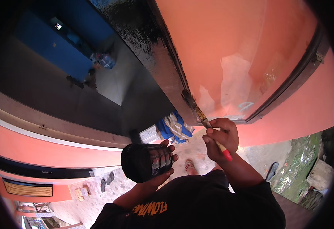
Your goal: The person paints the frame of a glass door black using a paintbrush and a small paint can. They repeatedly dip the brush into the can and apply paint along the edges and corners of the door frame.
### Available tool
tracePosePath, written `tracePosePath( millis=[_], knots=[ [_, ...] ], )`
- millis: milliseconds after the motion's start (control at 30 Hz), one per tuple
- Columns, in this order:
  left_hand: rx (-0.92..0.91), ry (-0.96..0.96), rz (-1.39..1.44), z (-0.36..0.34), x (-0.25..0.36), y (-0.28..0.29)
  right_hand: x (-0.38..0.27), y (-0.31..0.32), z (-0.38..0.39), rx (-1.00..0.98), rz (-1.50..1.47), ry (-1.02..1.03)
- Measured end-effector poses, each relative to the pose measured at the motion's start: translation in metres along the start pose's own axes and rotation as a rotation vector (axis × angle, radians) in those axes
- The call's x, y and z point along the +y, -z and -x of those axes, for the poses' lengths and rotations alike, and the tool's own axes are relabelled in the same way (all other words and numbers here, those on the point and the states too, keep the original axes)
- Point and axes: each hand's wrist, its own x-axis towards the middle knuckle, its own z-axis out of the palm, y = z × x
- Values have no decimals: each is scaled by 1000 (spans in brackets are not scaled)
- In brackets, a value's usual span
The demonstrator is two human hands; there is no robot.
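Observation:
My right hand point(222, 139) grips a paintbrush point(197, 109) with a wooden handle and red end. Its dark, paint-coated bristles point up at the dark edge point(174, 65) of a salmon-coloured door point(228, 45); whether they touch it I cannot tell. The upper part of that edge looks wet and glossy black. In my left hand point(167, 162) is a ribbed plastic container point(140, 162), dark with what looks like black paint, held below and left of the brush.
An open doorway shows a blue wall point(41, 42). A blue-and-beige striped cloth point(172, 128) lies near the threshold. Sandals point(109, 178) stand on the floor at the left, another sandal point(273, 170) at the right beside mossy ground point(300, 168) and a block point(320, 173).

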Motion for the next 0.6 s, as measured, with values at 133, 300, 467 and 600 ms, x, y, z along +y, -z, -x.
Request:
tracePosePath(
  millis=[133,300,467,600],
  knots=[
    [-17,-18,-33,4,11,-7,-16,-12,7,96,-109,-64],
    [-16,-39,-78,12,24,-11,-30,-18,36,76,-233,-261],
    [40,-43,-95,23,36,-18,-44,-25,39,-50,-467,-403],
    [59,-49,-95,27,45,-26,-53,-35,40,-182,-774,-485]
  ],
)
